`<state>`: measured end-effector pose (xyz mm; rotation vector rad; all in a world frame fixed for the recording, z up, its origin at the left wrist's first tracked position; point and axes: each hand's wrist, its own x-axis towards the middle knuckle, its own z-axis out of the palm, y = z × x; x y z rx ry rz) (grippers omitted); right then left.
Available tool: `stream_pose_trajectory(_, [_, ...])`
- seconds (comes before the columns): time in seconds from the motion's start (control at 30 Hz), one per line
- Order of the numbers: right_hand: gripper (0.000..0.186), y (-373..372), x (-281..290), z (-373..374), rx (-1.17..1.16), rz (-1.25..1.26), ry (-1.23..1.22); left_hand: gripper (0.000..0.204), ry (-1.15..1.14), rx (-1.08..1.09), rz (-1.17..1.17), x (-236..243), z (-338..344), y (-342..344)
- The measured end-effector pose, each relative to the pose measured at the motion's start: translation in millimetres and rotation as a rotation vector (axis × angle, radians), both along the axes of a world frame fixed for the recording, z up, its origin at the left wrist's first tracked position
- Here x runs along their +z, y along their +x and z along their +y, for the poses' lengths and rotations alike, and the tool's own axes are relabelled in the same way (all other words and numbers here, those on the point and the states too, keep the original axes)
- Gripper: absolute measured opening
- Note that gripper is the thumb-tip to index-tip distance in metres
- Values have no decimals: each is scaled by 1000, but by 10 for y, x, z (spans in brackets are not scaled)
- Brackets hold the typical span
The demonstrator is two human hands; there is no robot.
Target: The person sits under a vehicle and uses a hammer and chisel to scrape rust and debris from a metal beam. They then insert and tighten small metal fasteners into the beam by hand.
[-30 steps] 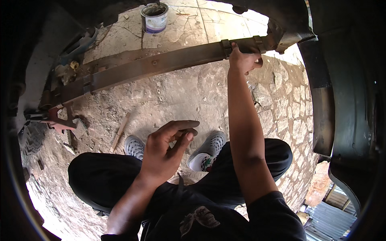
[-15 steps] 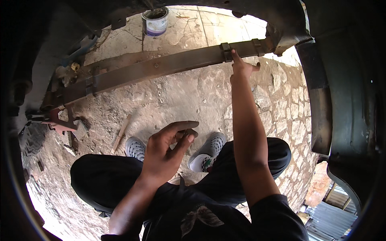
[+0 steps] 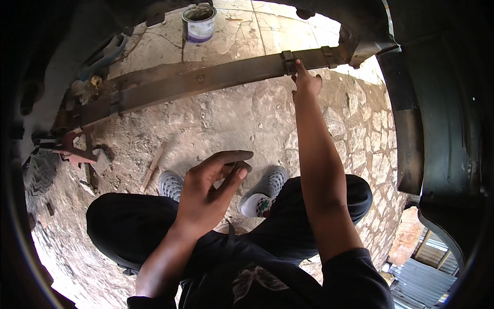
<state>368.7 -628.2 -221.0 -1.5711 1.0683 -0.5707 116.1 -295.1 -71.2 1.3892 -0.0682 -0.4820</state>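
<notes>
A long brown metal leaf spring point(image 3: 170, 87) runs across the far side, with clip bands around it. My right hand point(image 3: 307, 84) is stretched out to it. Its index finger points onto or against a dark clip point(image 3: 288, 63) near the spring's right end, and the other fingers are loosely bent around no visible object. Nearer my body, above my lap, my left hand point(image 3: 208, 185) is curled. Its index finger extends over the thumb and a bent finger, which meet in a pinch. Whatever they may hold is too dark and small to name.
An open paint can point(image 3: 199, 24) stands on the cracked slabs beyond the spring. A red jack stand point(image 3: 77, 149) is at the left, near a tyre point(image 3: 42, 172). A wooden stick point(image 3: 153, 167) lies by my left shoe. Dark vehicle panels point(image 3: 447, 113) rise at the right.
My right hand's thumb and spread fingers have drawn in slightly, while its index finger stays at the clip. My left hand keeps its curled shape. The view has shifted a little.
</notes>
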Motion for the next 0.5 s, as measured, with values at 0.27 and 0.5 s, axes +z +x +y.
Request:
stream_pose_trajectory(0.27, [75, 62, 135, 60, -18, 122, 72, 28, 52, 4, -13, 46, 8, 55])
stream_pose_trajectory(0.5, [74, 6, 429, 204, 35, 78, 216, 29, -67, 73, 45, 59, 3, 25])
